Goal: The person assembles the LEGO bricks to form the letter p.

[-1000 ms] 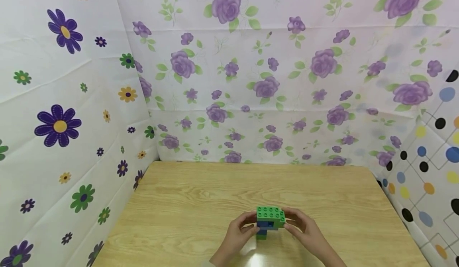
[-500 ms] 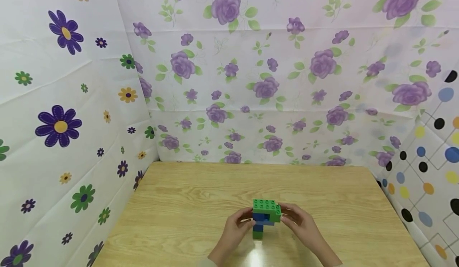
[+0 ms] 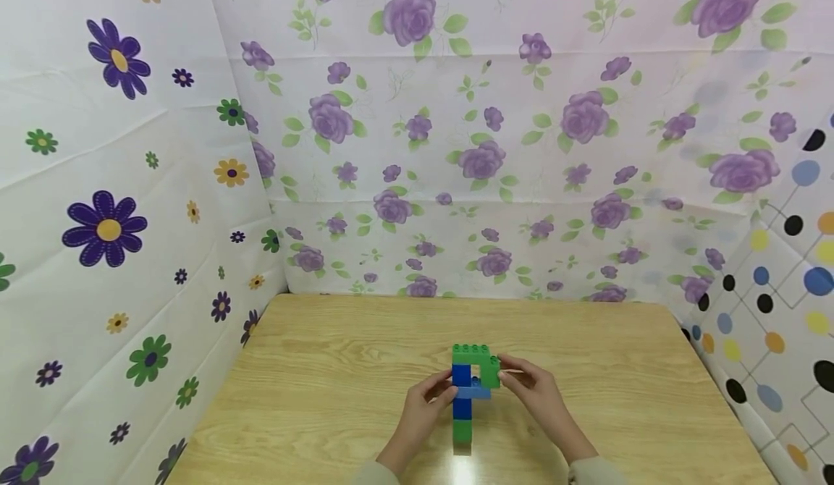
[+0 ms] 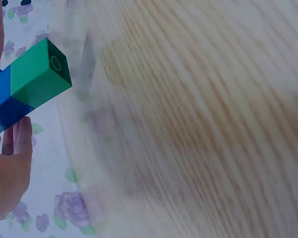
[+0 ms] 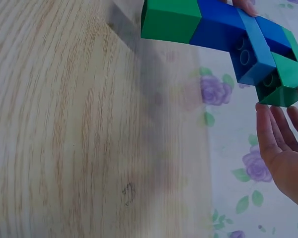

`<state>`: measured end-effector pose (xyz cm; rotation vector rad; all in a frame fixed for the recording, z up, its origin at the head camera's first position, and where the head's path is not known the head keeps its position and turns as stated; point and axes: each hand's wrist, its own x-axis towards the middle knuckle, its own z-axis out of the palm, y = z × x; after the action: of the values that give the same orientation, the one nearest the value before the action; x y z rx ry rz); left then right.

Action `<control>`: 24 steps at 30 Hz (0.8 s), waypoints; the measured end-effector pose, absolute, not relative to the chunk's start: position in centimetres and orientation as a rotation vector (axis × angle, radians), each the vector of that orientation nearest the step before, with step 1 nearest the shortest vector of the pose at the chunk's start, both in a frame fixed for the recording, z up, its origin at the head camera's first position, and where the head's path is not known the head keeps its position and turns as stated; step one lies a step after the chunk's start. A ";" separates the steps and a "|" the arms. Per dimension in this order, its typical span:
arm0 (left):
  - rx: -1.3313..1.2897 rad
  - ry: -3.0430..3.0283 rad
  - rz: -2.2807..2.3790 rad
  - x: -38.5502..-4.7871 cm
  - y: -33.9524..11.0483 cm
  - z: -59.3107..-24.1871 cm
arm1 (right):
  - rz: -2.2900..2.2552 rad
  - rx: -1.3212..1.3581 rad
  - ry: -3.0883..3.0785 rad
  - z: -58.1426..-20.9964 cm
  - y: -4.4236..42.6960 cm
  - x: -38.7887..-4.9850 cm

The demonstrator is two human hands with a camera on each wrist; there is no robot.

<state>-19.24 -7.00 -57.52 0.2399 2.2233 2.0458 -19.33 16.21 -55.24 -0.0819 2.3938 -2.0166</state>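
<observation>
A stack of toy building bricks (image 3: 462, 407) is held upright in front of me, a green brick at its foot, blue bricks above it and a studded green piece on top. Partway up, a lighter blue piece juts to the right. My left hand (image 3: 420, 412) pinches the stack from the left at its middle. On the other side, thumb and fingers of my right hand (image 3: 537, 394) hold the lower green brick (image 3: 490, 375) under the right end of the top. The hollow underside of the foot brick (image 4: 42, 74) shows in the left wrist view, off the table.
Beneath the hands lies a wood-grain table (image 3: 339, 369) with a bright reflection near its front. A purple-flowered cloth (image 3: 417, 145) hangs behind it. Daisy-patterned cloth (image 3: 189, 239) stands at the left, dotted cloth (image 3: 788, 289) at the right.
Both hands have raised the brick stack and shifted it slightly left. It has tipped so that its front now faces me and less of the studded top shows.
</observation>
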 end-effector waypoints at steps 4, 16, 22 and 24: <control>0.186 2.273 1.996 -19.5 -7.0 -57.8 | -2.047 -0.030 2.348 -55.8 16.0 -19.8; 0.085 2.219 2.043 -19.6 -6.6 -57.7 | -2.120 0.092 2.249 -57.4 15.5 -21.1; 0.058 2.235 2.045 -20.2 -6.6 -59.1 | -2.122 0.091 2.238 -57.9 15.3 -21.2; 0.058 2.245 2.043 -20.3 -6.6 -59.2 | -2.116 0.101 2.243 -57.9 15.2 -21.3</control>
<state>-20.26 -6.62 -59.17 0.0580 2.2446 2.0427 -21.30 15.18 -57.93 0.1007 2.2432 -2.1163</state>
